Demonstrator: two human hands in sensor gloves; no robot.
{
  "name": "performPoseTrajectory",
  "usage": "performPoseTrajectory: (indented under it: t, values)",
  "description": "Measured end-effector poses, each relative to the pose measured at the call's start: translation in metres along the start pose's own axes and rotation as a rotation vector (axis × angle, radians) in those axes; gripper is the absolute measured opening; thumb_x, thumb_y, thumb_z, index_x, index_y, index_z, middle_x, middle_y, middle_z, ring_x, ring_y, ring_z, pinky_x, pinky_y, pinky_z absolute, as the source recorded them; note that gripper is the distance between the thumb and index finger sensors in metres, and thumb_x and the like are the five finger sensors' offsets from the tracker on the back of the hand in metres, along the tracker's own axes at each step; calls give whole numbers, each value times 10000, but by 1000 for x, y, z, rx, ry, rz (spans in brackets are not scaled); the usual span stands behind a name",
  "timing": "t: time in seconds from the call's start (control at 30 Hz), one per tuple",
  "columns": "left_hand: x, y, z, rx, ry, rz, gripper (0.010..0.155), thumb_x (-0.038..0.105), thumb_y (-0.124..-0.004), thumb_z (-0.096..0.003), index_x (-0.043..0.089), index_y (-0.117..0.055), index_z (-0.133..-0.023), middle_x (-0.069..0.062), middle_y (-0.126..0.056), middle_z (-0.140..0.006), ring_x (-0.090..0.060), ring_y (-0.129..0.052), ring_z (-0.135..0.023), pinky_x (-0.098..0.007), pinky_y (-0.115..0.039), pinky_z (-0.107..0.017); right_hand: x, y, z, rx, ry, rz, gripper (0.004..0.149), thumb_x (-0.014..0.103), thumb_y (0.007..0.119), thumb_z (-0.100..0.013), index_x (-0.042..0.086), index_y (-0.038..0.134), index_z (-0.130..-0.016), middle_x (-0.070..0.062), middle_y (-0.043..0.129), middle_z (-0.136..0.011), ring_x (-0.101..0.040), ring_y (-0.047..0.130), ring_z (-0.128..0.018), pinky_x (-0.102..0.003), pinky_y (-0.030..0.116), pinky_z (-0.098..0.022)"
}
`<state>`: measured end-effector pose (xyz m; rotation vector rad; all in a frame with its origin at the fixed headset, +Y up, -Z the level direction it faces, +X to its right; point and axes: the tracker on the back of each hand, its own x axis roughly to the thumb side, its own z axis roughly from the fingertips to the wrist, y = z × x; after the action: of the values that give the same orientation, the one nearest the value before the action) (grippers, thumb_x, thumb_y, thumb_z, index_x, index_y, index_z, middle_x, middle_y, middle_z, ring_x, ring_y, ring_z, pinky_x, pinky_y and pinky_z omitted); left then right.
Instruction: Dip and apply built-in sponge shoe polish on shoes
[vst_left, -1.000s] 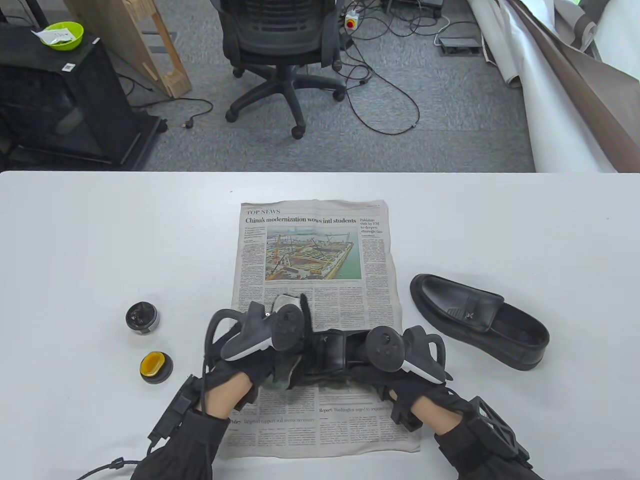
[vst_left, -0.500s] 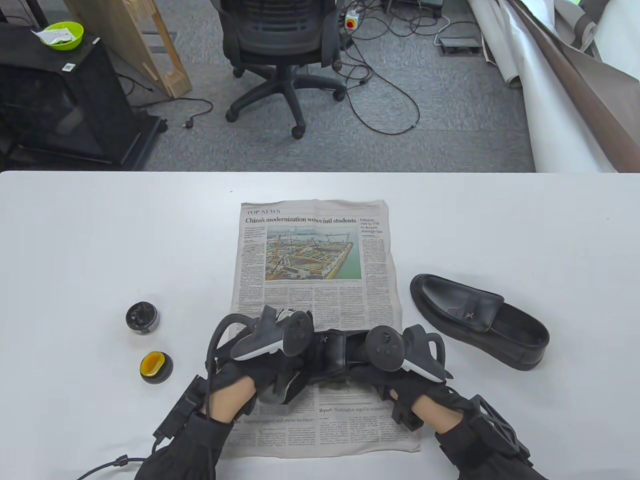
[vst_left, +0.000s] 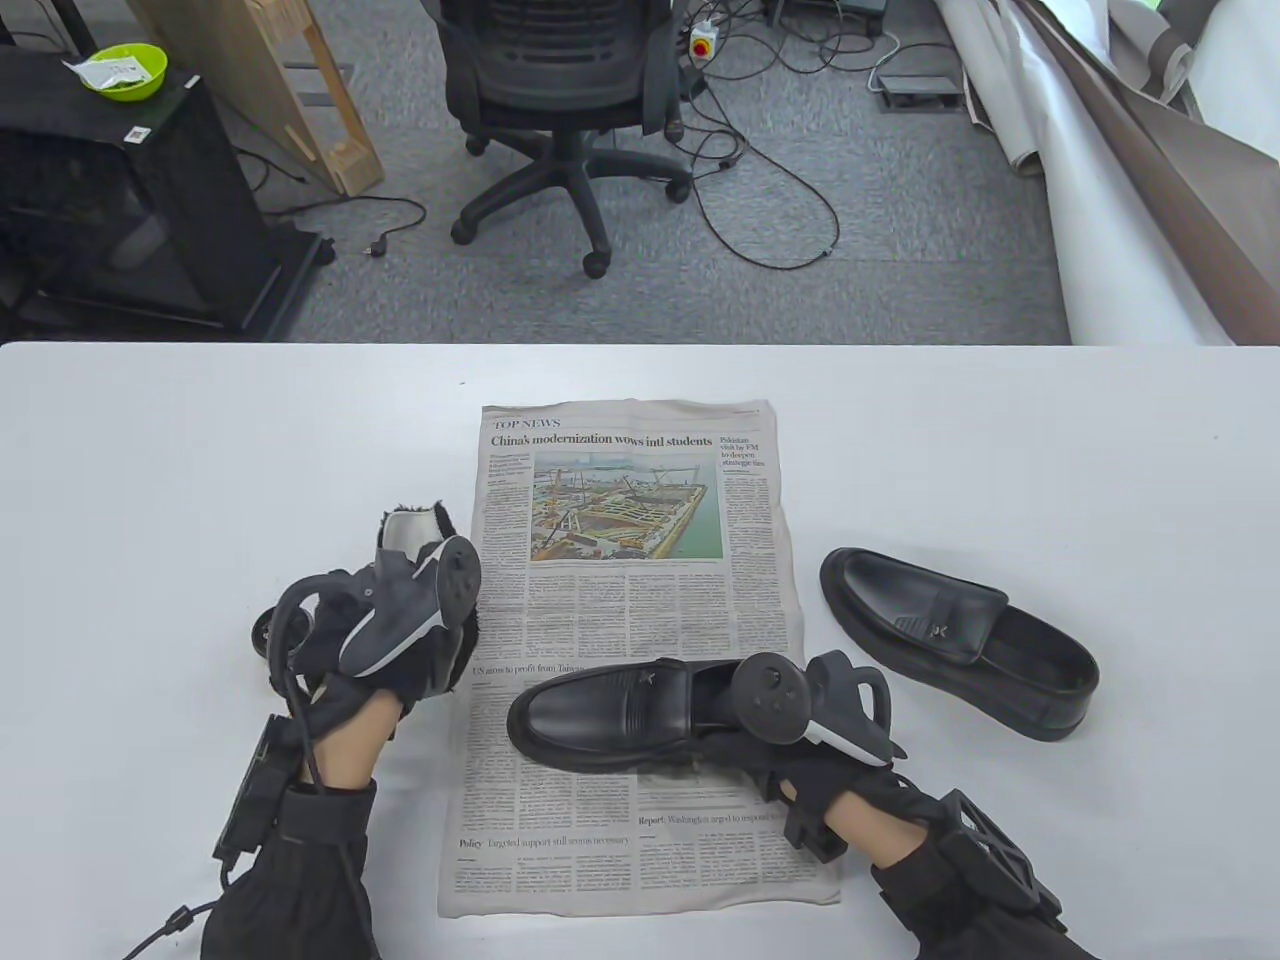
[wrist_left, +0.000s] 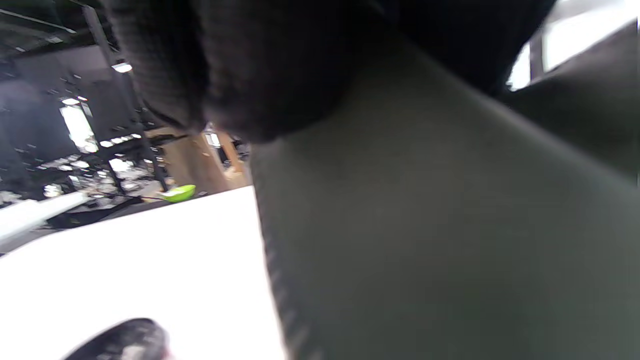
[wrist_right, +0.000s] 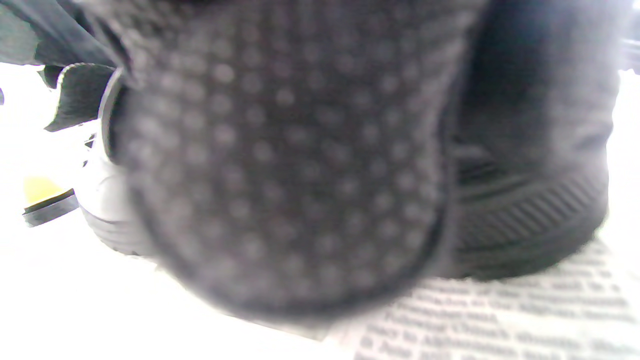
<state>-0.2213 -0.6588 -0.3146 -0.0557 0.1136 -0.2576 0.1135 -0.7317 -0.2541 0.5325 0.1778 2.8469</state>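
The right hand (vst_left: 790, 745) is gripping the heel end of a black loafer (vst_left: 600, 715) that is lying on the newspaper (vst_left: 630, 610), toe pointing toward the left hand; the tracker is hiding the fingers in the table view, while the right wrist view is showing a dotted glove palm (wrist_right: 285, 165) pressed against the ribbed sole (wrist_right: 530, 220). The left hand (vst_left: 385, 650) is hovering off the paper's left edge, above the polish jar (vst_left: 265, 630), and is holding a grey cloth with a dark fuzzy rim (vst_left: 410, 530) that is sticking out beyond the fingers. In the left wrist view, smooth grey fabric (wrist_left: 425, 225) is filling most of the frame under the dark glove. The jar's dark rim is peeking out at the left of that hand. The yellow sponge cap is showing only as a blurred yellow-and-black disc (wrist_right: 45, 197) in the right wrist view. A second loafer (vst_left: 955, 640), glossy leather with a strap across the vamp, is lying on the white table (vst_left: 1100, 450) to the right of the paper, well apart from both hands.
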Motion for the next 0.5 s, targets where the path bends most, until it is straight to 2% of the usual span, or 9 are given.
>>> performPoseTrajectory:
  t: [0.17, 0.23, 0.33, 0.5]
  values:
    - [-20, -12, -33, -33, 94, 64, 542, 460, -864, -423, 343, -733, -936, 69, -973, -660, -67, -999, -342, -434, -819, -626, 0, 0, 0, 1, -3, -1, 440, 506, 921, -306, 243, 967, -656, -9, 1043, -523, 40, 1098, -19, -252, 987, -190]
    - [-24, -21, -47, -80, 112, 91, 521, 463, -862, -421, 350, -742, -915, 73, -967, -666, -64, -996, -346, -430, -817, -631, 0, 0, 0, 2, -7, -3, 442, 507, 922, -305, 241, 967, -655, -9, 1042, -524, 41, 1098, -17, -252, 987, -190]
    - [-20, -34, -61, -135, 101, 127, 503, 457, -861, -428, 366, -741, -907, 74, -949, -705, -70, -993, -387, -436, -798, -654, 0, 0, 0, 5, -13, -4, 441, 505, 922, -306, 240, 967, -656, -10, 1042, -524, 41, 1097, -17, -252, 987, -189]
    - [-8, -54, -80, -147, 158, 25, 490, 453, -860, -431, 369, -748, -901, 77, -915, -772, -62, -990, -435, -435, -790, -671, -1, 0, -1, 9, -21, -6, 443, 506, 923, -305, 240, 968, -656, -10, 1042, -524, 41, 1098, -18, -253, 986, -191]
